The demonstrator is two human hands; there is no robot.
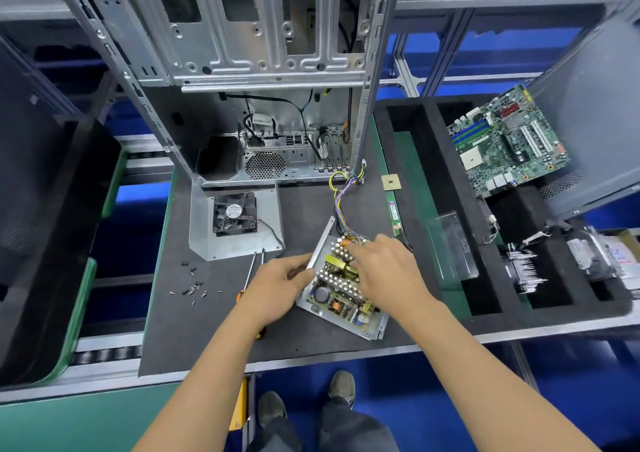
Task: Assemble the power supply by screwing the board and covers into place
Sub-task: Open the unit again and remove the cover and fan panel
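The power supply's metal base (pixel 341 318) lies tilted on the dark mat, holding the circuit board (pixel 337 294) with its coils, capacitors and heat sinks. My left hand (pixel 277 283) grips the base's left wall. On top of the board's upper part rests my right hand (pixel 384 273), fingers spread over the components. A bundle of coloured wires (pixel 341 198) runs from the board toward the case. The metal cover with the black fan (pixel 235 214) lies to the upper left. Two screwdrivers (pixel 254 268) lie beside my left hand, partly under it. Several small screws (pixel 194 287) are scattered at the left.
An open computer case (pixel 242 70) stands behind the mat. To the right, black foam trays (pixel 433 174) hold a motherboard (pixel 507 139), a heat sink (pixel 526 271) and a drive (pixel 599 254). A memory stick (pixel 394 214) and a CPU chip (pixel 390 183) lie near the mat's right edge.
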